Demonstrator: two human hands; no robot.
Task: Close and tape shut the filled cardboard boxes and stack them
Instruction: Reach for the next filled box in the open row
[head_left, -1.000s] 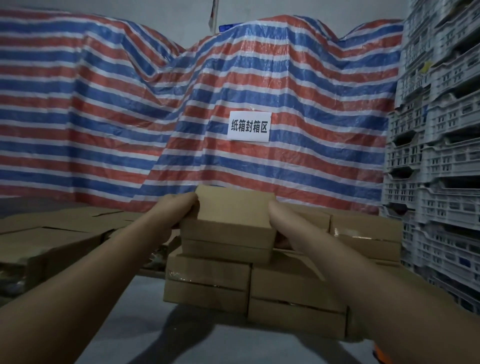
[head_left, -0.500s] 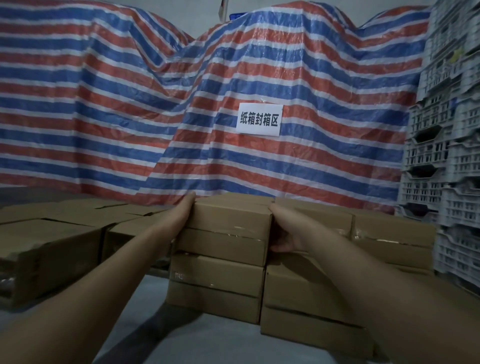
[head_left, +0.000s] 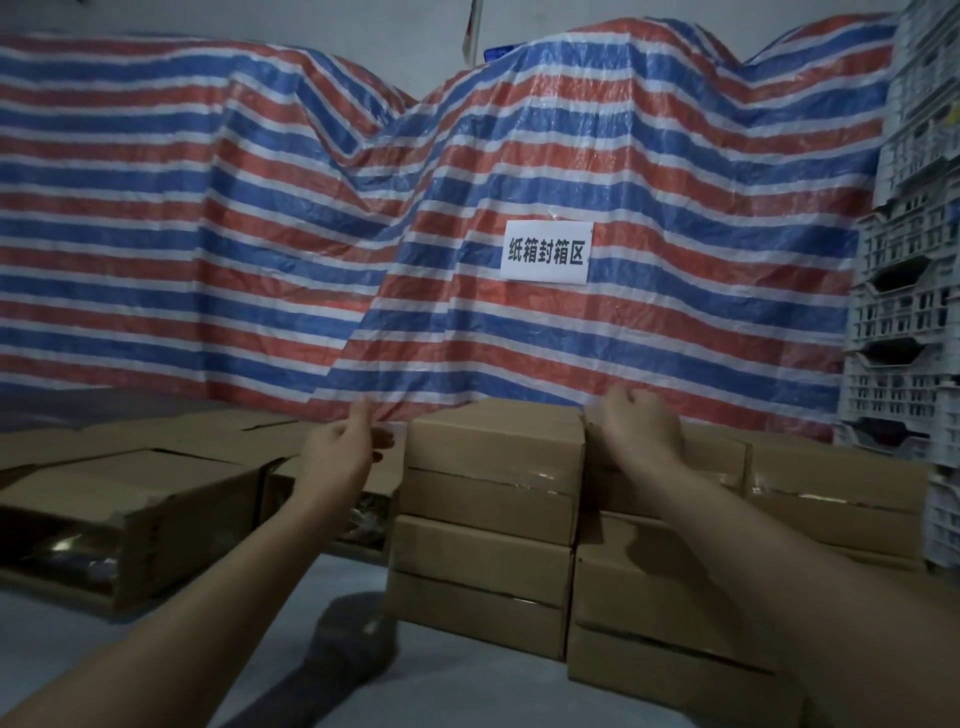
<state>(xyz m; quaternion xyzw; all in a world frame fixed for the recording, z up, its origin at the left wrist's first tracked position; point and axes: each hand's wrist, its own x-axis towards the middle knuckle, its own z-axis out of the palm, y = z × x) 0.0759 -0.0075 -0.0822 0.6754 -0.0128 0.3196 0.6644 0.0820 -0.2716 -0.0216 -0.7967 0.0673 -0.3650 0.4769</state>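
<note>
A taped brown cardboard box (head_left: 493, 467) sits on top of another taped box (head_left: 480, 582), forming the left column of a stack on the floor. My left hand (head_left: 343, 447) hovers with relaxed fingers just left of the top box, apart from it and holding nothing. My right hand (head_left: 636, 423) is at the top box's right upper edge, over the neighbouring column of boxes (head_left: 670, 597), fingers loosely curled and holding nothing. More taped boxes (head_left: 831, 488) continue the stack to the right.
Untaped cardboard boxes (head_left: 130, 499) with loose flaps lie to the left on the grey floor (head_left: 426, 686). A red, white and blue striped tarp (head_left: 311, 234) with a white sign (head_left: 545, 253) hangs behind. White plastic crates (head_left: 909, 338) are stacked at the right.
The box I carried now rests on the stack. Both hands have let go of it; the left drew away to the left, the right lifted to the box's top right edge.
</note>
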